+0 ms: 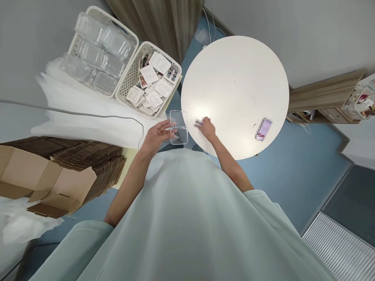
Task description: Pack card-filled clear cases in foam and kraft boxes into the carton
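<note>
My left hand (159,134) grips a clear plastic box (179,134) by its left side. Its hinged lid is folded open, and nothing shows inside either half. Near the left edge of the round white table (234,93), my right hand (208,128) pinches a small card with dark pieces on it (198,123). I cannot make out what the pieces are. The card lies on or just above the tabletop, a little to the right of the box. Part of the card is covered by my fingers.
A white basket (124,88) holds several similar cards (149,74). Beside it, another basket (133,37) carries clear plastic boxes (113,43). Folded cardboard boxes (88,152) are stacked at the left. A blurred purple object (264,128) lies on the table's right side. A grey cable (88,115) crosses the left.
</note>
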`<state>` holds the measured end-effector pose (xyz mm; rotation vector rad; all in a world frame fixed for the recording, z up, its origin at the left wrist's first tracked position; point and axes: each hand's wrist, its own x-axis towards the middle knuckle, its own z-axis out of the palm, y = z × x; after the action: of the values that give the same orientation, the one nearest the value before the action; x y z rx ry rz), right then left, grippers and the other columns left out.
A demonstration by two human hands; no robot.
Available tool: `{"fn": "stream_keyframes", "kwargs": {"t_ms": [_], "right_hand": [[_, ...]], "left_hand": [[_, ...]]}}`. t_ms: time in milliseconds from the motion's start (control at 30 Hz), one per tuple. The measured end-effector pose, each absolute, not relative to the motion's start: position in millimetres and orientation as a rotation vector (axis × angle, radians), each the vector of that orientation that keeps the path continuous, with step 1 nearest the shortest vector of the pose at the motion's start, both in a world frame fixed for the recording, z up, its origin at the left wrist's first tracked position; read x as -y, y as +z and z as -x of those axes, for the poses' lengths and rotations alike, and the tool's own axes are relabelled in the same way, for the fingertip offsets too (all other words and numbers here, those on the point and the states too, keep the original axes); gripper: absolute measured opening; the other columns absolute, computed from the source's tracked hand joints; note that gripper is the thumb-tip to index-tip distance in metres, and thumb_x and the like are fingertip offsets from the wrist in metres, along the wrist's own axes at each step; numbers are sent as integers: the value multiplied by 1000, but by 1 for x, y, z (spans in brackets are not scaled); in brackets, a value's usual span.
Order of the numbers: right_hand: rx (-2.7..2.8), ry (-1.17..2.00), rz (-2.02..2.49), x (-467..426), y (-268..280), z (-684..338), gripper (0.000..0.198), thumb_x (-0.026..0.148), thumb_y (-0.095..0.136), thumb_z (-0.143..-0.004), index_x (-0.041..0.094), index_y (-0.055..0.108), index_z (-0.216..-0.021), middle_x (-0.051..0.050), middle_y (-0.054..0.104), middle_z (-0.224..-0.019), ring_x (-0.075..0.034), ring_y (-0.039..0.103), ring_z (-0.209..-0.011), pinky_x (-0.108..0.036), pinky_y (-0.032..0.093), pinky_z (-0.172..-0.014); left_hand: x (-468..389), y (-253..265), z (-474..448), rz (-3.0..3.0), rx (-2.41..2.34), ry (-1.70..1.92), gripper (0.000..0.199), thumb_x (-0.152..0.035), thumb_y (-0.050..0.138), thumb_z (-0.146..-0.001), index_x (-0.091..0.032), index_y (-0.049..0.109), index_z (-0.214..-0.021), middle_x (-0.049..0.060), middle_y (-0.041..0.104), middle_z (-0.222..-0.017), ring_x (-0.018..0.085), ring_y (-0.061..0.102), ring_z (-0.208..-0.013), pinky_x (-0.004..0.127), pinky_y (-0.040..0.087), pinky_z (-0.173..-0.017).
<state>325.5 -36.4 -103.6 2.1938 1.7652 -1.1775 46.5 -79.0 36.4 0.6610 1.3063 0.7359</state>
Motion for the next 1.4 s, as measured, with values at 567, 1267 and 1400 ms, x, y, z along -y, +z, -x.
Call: {"fn": "stream_keyframes", "kwargs": {"t_ms": [567, 1267, 1400], "right_hand": [[-1723, -1597, -2990, 102, 20, -462, 43, 67, 65, -102, 31, 57, -124, -3, 68, -123, -14, 60, -72, -30, 54, -64], [-2168, -1664, -2487, 117, 106, -452, 28, 53, 69, -106, 29, 70, -121, -2, 76, -114, -19, 65, -77, -34, 53, -79], [-2281, -1545, -2434, 122, 109, -449, 26, 50, 66, -109, 29, 71, -123, -4, 71, -119, -19, 64, -80, -34, 53, -81]], "left_hand": [[46, 44, -150, -701, -1031, 545, 73, -32, 98, -76, -23, 71, -144, 20, 72, -153, 35, 76, -132, 50, 65, -108], [50, 53, -202, -760, -970, 475, 83, -36, 102, -72, -25, 71, -148, 13, 81, -134, 34, 76, -134, 50, 62, -119], [51, 57, -201, -766, -967, 478, 84, -38, 103, -72, -25, 71, -149, 15, 79, -141, 35, 74, -137, 48, 62, -117]]}}
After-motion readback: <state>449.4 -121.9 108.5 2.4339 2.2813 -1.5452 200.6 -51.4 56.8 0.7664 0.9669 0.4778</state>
